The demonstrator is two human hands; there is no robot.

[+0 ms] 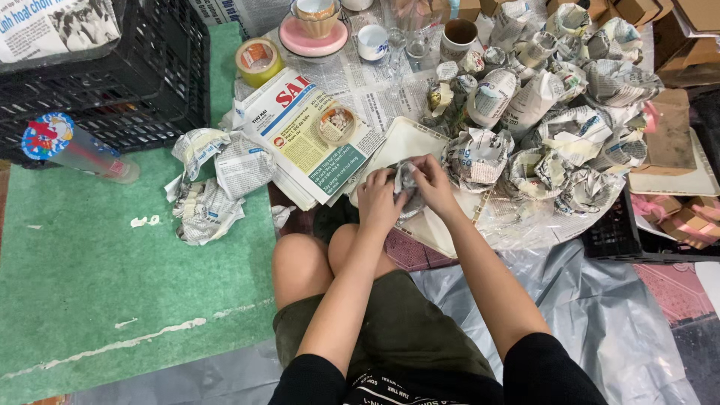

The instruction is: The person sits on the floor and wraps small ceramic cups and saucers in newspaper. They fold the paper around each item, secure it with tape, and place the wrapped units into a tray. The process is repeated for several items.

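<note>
Both hands: the left hand [377,201] and the right hand [430,182] meet over a small newspaper-wrapped item [406,182], fingers closed around it from either side, so the paper stays tight against whatever is inside; the contents are hidden.
Where it sits: the item is held just above a loose sheet of newspaper [409,142] spread in front of the knees, close to the body where the arms can work without stretching.
Wrapped pile: a heap of wrapped bundles [551,112] lies just beside the right hand, apparently so finished pieces can be set down within easy reach.
Paper supply: a stack of newspapers [311,131] lies near the left hand, flat and ready to be pulled from.
Unwrapped ware: a white cup [373,41], a brown mug [459,36] and a pink plate [313,41] with a bowl on it stand farther back on newsprint, still bare.
Tape: a yellow tape roll [259,61] rests beside the newspapers.
Left side: crumpled paper [210,187] lies on the green mat [90,262], near a black crate [127,82].
</note>
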